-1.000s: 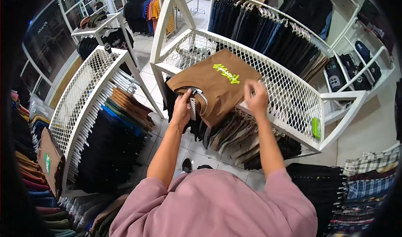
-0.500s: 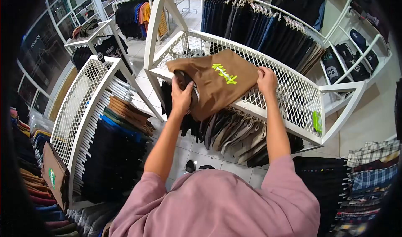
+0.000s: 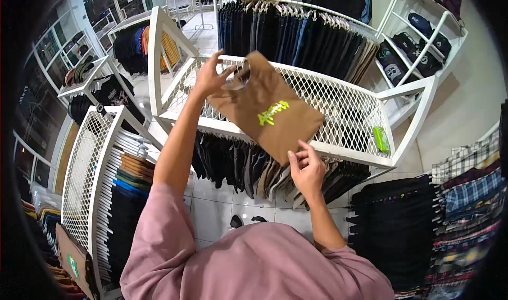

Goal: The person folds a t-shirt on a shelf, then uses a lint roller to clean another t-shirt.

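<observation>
A folded brown T-shirt [image 3: 293,128] with neon-yellow lettering lies slanted across the white mesh shelf [image 3: 349,121], its lower corner jutting over the front rail. My left hand [image 3: 210,77] is at the collar end, thumb and fingers spread around the neck opening. Close to the shirt's lower edge is my right hand [image 3: 308,173], its fingers loosely bent and apart, with the thumb and forefinger tips right by the fabric.
A small bright green packet [image 3: 380,139] sits at the shelf's right end. Dark and beige garments [image 3: 238,165] hang beneath. Behind is a rail of jeans [image 3: 296,32]. To the left, another mesh rack [image 3: 87,157] holds hangers; plaid shirts [image 3: 471,194] hang at right.
The shirt has turned so its collar points up and away and its hem comes toward me. Both hands have loosened from it; the left moved up, the right down and left. The view shifted.
</observation>
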Tool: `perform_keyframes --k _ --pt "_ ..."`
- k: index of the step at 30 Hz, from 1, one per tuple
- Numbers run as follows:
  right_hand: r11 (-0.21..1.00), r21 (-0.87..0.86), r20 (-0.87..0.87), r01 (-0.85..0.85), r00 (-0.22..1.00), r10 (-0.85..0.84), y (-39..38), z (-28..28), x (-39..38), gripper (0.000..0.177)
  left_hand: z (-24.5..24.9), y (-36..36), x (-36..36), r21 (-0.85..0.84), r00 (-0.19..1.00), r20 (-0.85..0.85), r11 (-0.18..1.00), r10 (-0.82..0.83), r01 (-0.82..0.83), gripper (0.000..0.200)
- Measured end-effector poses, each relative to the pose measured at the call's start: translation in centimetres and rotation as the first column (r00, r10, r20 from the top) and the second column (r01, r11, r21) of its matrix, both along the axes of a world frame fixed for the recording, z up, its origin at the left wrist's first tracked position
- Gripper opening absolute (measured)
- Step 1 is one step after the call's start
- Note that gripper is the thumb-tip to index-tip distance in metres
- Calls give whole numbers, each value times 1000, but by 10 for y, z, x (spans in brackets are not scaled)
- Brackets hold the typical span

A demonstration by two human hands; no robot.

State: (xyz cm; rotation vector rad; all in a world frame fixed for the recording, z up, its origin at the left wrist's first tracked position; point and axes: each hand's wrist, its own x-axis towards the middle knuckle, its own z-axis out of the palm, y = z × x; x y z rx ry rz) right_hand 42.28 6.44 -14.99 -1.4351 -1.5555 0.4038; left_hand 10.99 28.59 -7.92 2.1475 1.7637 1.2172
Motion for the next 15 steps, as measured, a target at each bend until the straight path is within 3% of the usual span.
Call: perform_keyframes --k 2,4,5,7,10,13,15 --pt "998 -65 -16 -9 1000 8 11 -12 8 35 -4 -38 12 -35 988 155 999 -17 22 66" --pt "995 60 114 78 990 -84 30 -16 21 32 -35 -75 22 142 967 246 985 60 -97 45" --pt "994 3 131 113 985 -112 40 -10 28 33 -41 -104 32 149 943 327 982 65 -120 39" --pt "979 64 294 191 934 -202 69 -16 50 38 -76 -146 55 -21 824 509 961 249 -277 32" --pt "943 136 344 304 878 -333 115 -33 75 37 -140 -181 93 -282 653 723 959 228 -23 33" --pt "932 -16 470 362 826 -313 139 -33 84 35 -151 -192 144 -479 591 772 824 233 301 52" --pt "944 2 459 329 839 -293 139 -31 84 34 -136 -190 162 -515 468 830 741 304 431 57"
